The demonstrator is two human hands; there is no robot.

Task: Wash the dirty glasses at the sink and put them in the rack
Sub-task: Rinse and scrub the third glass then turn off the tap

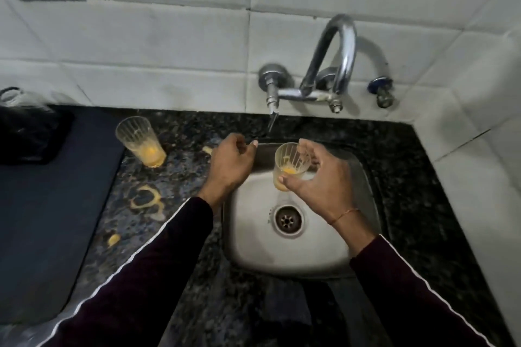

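Steel sink (298, 248) sits sunk into the speckled dark counter (180, 177), and everything else is best placed from it. Behind the sink, the wall tap (318, 76) hangs with no stream I can make out, so the wash looks barely begun. Left of the sink lies a dark mat (42, 220), possibly the draining spot; no rack is plainly in view. The right hand (318, 177) holds a ribbed glass (291, 165) over the sink's back half, its grip wrapped round the wall with fingers on the far side and thumb near the base, tilted mouth-up toward the tap, probably to catch water on the orange dregs inside. The left hand (231, 163) hovers at the sink's back-left corner, fingers loosely curled on nothing, likely bound for the tap lever. A second dirty glass (141, 139) stands upright on the counter, well left of the sink. Orange spills (146, 200) mark the counter between it and the near edge.
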